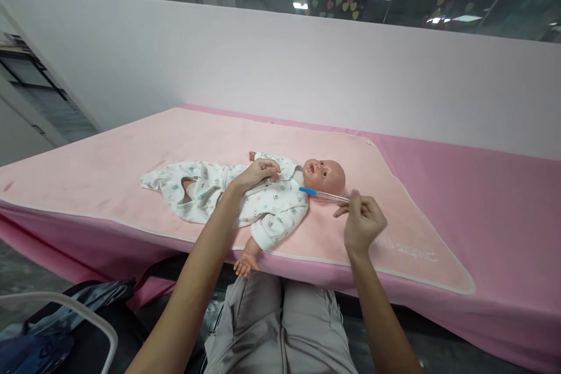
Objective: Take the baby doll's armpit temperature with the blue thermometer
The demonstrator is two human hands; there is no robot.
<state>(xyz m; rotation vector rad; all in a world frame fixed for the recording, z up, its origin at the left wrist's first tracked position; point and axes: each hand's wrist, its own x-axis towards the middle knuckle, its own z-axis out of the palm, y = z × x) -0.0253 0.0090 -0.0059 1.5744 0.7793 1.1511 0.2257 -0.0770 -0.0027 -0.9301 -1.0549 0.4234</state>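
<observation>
A baby doll [325, 176] lies on its back, its head toward the right, dressed in a white patterned sleepsuit [272, 205]. Over the doll's chest, my left hand [258, 173] has its fingers curled together by the front of the suit; whether they pinch the cloth or something small is hidden. Beside the doll's head, my right hand [364, 223] grips one end of a thin clear stick with a blue end [326, 194]. The stick points left, its blue tip near the doll's neck and shoulder. One doll hand [246, 263] hangs over the near edge.
A peach mat [109, 158] lies under the doll on a pink-covered table [504, 204]. Behind it rises a white wall [280, 70] with glass above. At lower left stand a pale curved metal bar [83, 310] and dark blue fabric [39, 350]. My lap is against the near edge.
</observation>
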